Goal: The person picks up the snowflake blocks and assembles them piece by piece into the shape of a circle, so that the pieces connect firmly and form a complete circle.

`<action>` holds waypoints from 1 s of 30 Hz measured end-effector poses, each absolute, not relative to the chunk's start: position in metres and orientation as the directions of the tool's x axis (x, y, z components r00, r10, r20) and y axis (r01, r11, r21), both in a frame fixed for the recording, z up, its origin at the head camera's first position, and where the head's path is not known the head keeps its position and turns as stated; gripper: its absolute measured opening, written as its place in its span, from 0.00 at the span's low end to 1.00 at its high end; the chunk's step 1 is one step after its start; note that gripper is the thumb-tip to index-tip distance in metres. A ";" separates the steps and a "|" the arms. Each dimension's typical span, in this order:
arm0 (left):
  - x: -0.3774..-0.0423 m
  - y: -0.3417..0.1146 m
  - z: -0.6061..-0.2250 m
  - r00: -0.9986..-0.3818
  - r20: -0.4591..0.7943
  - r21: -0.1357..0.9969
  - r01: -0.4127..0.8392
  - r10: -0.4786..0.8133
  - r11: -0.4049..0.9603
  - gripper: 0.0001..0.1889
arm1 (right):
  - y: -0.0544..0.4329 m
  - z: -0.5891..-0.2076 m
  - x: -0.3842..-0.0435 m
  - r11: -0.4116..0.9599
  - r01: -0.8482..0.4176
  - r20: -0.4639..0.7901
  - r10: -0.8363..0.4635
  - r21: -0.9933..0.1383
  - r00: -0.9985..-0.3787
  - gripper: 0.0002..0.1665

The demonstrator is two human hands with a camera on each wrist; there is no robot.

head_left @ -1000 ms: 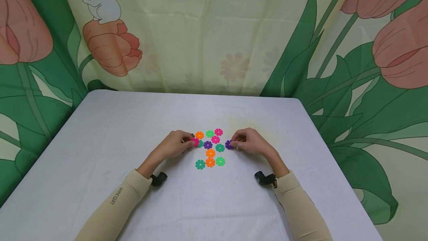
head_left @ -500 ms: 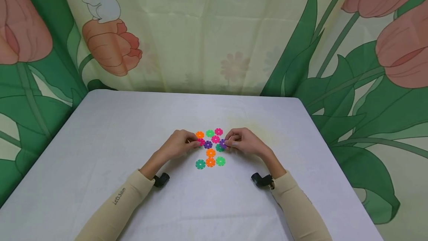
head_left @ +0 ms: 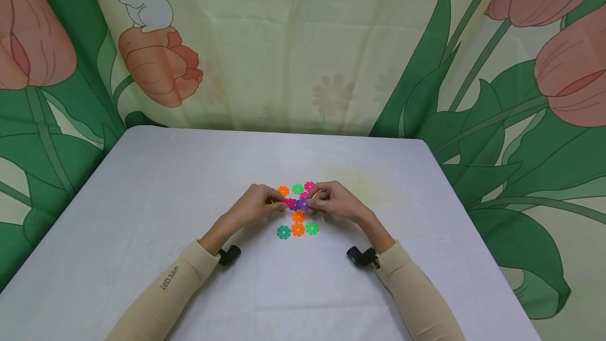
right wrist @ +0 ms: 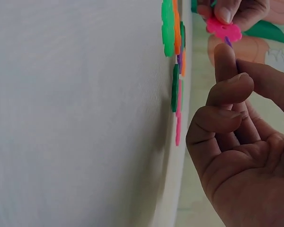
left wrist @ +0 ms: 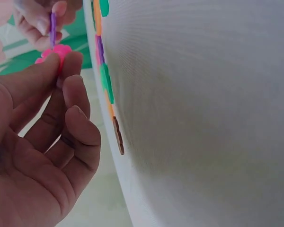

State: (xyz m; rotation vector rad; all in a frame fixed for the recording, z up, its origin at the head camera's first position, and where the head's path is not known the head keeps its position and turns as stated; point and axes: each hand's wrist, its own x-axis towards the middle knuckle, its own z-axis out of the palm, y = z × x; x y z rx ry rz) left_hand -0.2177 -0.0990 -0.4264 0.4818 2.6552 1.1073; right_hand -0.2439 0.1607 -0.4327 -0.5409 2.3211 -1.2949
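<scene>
My left hand [head_left: 255,204] pinches a pink notched plastic disc [left wrist: 62,49] between thumb and index finger. Facing it, my right hand [head_left: 338,201] pinches a purple notched disc [left wrist: 53,29] by its edge. In both wrist views the two discs meet at or very near their rims, the purple one turned edge-on; whether their slots interlock I cannot tell. Both discs are held above the table, over a group of similar discs. In the right wrist view only a sliver of the purple disc shows past the fingers, with the pink disc [right wrist: 226,30] beyond.
Flat on the white-covered table [head_left: 189,172] lie several loose discs: orange [head_left: 298,229], light green [head_left: 312,228], dark green [head_left: 283,232] and pink [head_left: 309,186] among them. A brown disc [left wrist: 118,136] shows in the left wrist view. A printed curtain [head_left: 284,57] hangs behind the table.
My right hand has moved left with the purple disc, and my left hand slightly right with the pink one. The two held discs are now together over the group.
</scene>
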 end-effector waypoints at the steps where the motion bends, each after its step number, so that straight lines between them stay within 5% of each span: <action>1: -0.218 -0.099 -0.426 -0.920 -0.085 0.722 0.207 0.381 0.660 0.09 | 0.160 -0.432 -0.243 0.490 -0.127 -0.174 -0.524 -0.863 -0.834 0.08; 30: -0.214 -0.097 -0.427 -0.901 -0.040 0.705 0.281 0.433 0.651 0.09 | 0.157 -0.435 -0.238 0.440 -0.092 -0.189 -0.555 -0.893 -0.810 0.09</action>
